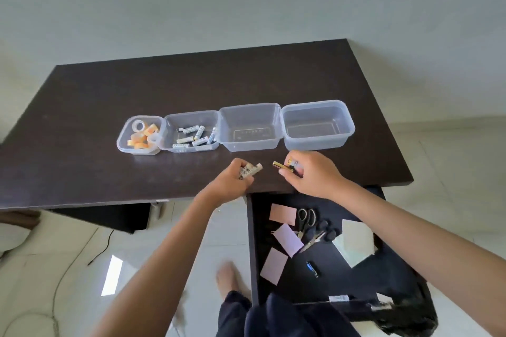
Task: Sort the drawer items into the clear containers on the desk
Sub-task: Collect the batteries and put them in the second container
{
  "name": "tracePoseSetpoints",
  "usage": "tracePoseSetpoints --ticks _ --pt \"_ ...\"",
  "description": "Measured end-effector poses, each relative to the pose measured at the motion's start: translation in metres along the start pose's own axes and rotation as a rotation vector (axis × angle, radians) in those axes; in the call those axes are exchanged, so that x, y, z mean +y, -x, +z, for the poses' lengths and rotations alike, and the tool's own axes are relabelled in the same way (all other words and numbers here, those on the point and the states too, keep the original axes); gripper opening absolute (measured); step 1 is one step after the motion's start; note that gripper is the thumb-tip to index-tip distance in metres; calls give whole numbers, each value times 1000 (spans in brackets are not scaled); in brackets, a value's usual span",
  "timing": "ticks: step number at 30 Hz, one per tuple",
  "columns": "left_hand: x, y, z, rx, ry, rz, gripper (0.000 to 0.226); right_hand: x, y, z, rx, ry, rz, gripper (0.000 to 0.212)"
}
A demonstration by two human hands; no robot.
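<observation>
Pale walls and a light tiled floor are seen around a dark surface (82, 107), on which four clear containers are lined up in a row. From the left, rolls of tape are held in the first container (141, 134) and white batteries in the second container (191, 131); nothing is seen in the third container (250, 126) or the fourth container (317, 123).

Both hands are raised over the near edge of the surface, just in front of the two bare containers. A small bundle of white batteries (249, 169) is gripped in the left hand (232, 180), fingers curled round it, the long axis pointing right and slightly away. A gold-coloured battery (282, 166) is pinched in the right hand (312, 175), and something pale appears to be held above it, though what it is cannot be told. Its long axis runs roughly left to right, the end towards the left hand.

The battery container lies forward and to the left of both hands, and the left hand is the nearer one, so a short reach forward-left would probably be called for.

Below the right arm, the open drawer (253, 254) is seen with paper slips (287, 239), scissors (306, 220) and one dark blue battery (312, 269) not yet sorted.
</observation>
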State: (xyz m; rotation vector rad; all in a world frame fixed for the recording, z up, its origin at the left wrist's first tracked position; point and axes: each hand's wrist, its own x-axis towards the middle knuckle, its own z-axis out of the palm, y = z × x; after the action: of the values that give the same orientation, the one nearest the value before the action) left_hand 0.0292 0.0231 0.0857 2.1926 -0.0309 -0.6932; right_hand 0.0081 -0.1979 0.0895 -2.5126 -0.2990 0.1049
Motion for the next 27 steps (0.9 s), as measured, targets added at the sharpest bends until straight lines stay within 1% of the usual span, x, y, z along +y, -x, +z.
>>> tracePoseSetpoints --ticks 2,4,7,9,11,15,18,20,23,27 --pt "0 -15 -43 31 20 32 19 -27 -37 0 81 -30 5 21" --pt "-4 -33 -84 76 25 52 18 -51 -77 7 111 -10 8 22" --pt "-19 -64 -139 142 20 30 19 -83 -136 24 58 -2 33 26" --pt "-33 -88 -167 149 22 0 22 -103 -168 39 12 27 46 28" --pt "-44 -109 -184 145 55 -16 24 -118 -196 56 -24 51 59 24" --pt "-59 -133 -192 119 165 -52 23 -132 -231 88 -154 116 74 24" --pt "-72 -142 -192 64 212 -44 32 -132 -242 103 -210 87 77 20" --pt "-80 -145 -194 25 275 -30 38 -132 -245 106 -222 39 95 22" --pt "-89 -144 -194 29 323 2 40 -130 -241 105 -182 -7 101 22" --pt "-89 -127 -183 130 350 59 35 -120 -221 97 -85 -93 69 18"
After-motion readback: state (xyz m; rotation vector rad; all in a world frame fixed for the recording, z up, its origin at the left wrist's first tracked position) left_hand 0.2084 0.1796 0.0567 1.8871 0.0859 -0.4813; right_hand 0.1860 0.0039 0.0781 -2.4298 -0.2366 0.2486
